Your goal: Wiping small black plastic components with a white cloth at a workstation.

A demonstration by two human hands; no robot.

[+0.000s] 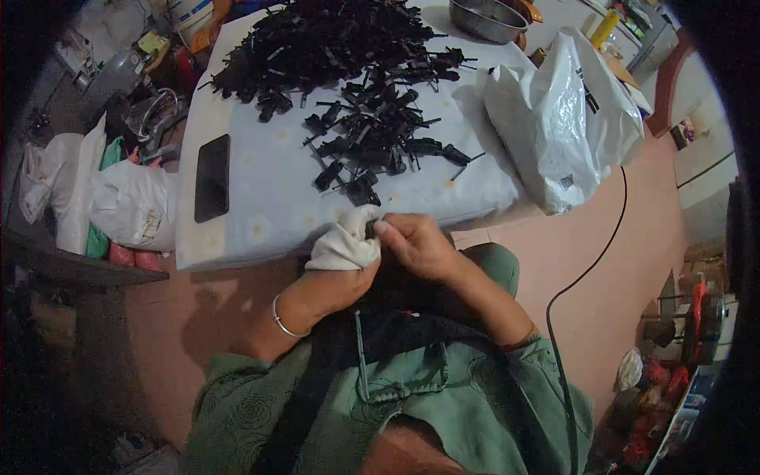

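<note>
At the table's near edge, my left hand [342,286], with a bracelet on its wrist, is closed round a bunched off-white cloth [340,248]. My right hand [415,242] meets it from the right, its thumb and fingers pinched on a small dark piece [370,229] at the cloth's edge. Most of that piece is hidden by the fingers and the cloth. Just beyond both hands lie several loose black plastic parts [361,190] with thin prongs. Behind them rises a large heap of similar black parts [317,51].
A dark phone [212,178] lies on the pale table cover [265,202] at the left. To the right stands a white plastic bag [546,119], with a metal bowl [489,20] behind. White sacks [131,202] sit at the left. A black cable [590,269] hangs at my right.
</note>
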